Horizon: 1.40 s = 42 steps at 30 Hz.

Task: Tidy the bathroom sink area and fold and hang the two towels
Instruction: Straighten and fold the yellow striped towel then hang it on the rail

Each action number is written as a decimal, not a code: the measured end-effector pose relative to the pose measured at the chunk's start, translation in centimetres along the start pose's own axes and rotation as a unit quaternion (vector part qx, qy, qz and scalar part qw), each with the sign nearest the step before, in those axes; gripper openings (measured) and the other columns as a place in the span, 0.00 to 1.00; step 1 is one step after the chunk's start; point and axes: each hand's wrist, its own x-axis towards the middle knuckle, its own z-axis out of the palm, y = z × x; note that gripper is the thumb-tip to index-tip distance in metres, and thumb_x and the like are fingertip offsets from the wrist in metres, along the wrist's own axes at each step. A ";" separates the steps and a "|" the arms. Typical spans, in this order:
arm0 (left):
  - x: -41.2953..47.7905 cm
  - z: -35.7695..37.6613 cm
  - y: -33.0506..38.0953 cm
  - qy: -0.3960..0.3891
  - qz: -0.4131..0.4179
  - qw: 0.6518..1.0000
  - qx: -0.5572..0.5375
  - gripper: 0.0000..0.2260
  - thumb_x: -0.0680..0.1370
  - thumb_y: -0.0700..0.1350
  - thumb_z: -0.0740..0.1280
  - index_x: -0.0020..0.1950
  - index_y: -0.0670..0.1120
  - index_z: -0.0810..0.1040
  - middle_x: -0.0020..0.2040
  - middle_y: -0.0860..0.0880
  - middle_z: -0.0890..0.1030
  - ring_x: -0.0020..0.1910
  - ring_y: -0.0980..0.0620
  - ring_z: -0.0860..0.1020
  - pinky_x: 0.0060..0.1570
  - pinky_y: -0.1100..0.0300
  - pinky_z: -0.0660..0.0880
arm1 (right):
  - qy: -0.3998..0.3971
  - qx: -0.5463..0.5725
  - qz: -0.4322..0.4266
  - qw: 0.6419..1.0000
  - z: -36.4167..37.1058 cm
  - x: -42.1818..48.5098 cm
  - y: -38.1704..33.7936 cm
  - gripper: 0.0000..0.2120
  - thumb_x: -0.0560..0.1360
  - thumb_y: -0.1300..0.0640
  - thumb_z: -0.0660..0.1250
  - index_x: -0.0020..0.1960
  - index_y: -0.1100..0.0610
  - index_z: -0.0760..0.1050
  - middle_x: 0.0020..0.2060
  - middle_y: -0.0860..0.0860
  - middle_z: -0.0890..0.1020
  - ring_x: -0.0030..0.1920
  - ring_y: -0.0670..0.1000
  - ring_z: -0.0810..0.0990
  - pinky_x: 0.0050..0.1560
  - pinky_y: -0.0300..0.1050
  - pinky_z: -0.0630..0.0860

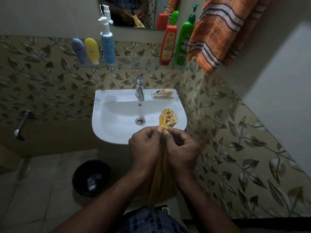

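A yellow towel [161, 179] hangs down between my forearms, its fringed end [168, 118] sticking up over the white sink [107, 130]. My left hand [144, 145] and my right hand [181, 148] pinch that end side by side at the sink's front rim. An orange striped towel [217, 36] hangs at the upper right, beside the mirror. On the sink's back right ledge lies a small clear packet [162, 95].
A glass shelf [134, 64] above the tap [140, 89] carries a grey tube, a yellow tube, a white pump bottle, a red bottle and a green pump bottle. A black bin [91, 177] with litter stands on the floor at the left. Patterned tile wall runs close on the right.
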 end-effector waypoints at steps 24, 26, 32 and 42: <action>0.0 -1.9 1.5 -0.022 0.080 0.995 0.063 0.03 0.82 0.45 0.72 0.53 0.51 0.87 0.45 0.55 0.88 0.47 0.56 0.86 0.50 0.49 0.85 | -0.107 0.101 -0.065 0.987 -1.3 0.2 -0.8 0.12 0.76 0.68 0.67 0.54 0.63 0.88 0.51 0.53 0.88 0.54 0.54 0.87 0.52 0.62 0.85; 0.1 -2.0 1.9 -0.016 0.117 0.987 0.111 0.05 0.83 0.44 0.71 0.56 0.47 0.87 0.46 0.54 0.87 0.47 0.56 0.85 0.47 0.54 0.83 | -0.113 0.056 -0.088 0.988 -2.5 1.5 -0.9 0.09 0.79 0.64 0.71 0.54 0.58 0.88 0.50 0.49 0.88 0.54 0.51 0.87 0.51 0.51 0.85; 1.1 -3.7 2.6 -0.072 0.213 0.953 0.202 0.13 0.83 0.49 0.65 0.58 0.43 0.85 0.48 0.49 0.86 0.46 0.51 0.82 0.42 0.61 0.76 | -0.103 -0.206 -0.159 0.960 -7.2 8.0 0.2 0.08 0.79 0.53 0.74 0.57 0.50 0.87 0.59 0.46 0.83 0.61 0.49 0.81 0.56 0.48 0.82; 1.8 -4.9 2.5 -0.099 0.245 0.939 0.221 0.11 0.83 0.47 0.65 0.57 0.44 0.84 0.50 0.52 0.85 0.48 0.56 0.81 0.46 0.72 0.73 | -0.246 -0.323 -0.151 0.901 -6.6 10.1 0.3 0.10 0.79 0.50 0.73 0.58 0.49 0.86 0.62 0.46 0.81 0.64 0.50 0.78 0.63 0.54 0.77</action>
